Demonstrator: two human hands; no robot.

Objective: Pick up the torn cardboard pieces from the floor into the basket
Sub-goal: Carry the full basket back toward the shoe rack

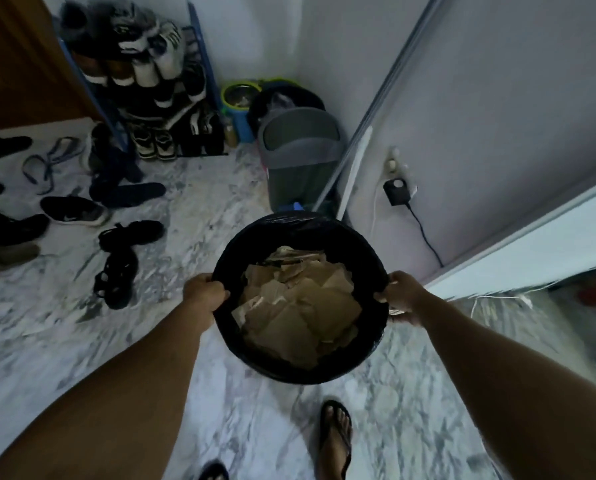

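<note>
— Black sandals and sneakers (pixel 71 209) are lying scattered over the marble floor (pixel 192 216) at the far left, aren't they, with the blue shoe rack (pixel 144 88) standing behind them?

— Yes. Moving right, the person's left hand (pixel 205 292) is curling its grip around the left rim of the basket (pixel 324 230), thumb hooking over the edge.

— And the basket itself?

— It is being held up above the floor, a black liner covering its rim, and the torn cardboard pieces (pixel 296 306) are lying piled inside it.

— Beyond it?

— The grey swing-lid bin (pixel 300 150) is standing in the corner.

— The other side?

— The right hand (pixel 402 297) is gripping the right rim, fingers closing under it. A black adapter (pixel 397 192) is hanging on the wall further right.
</note>
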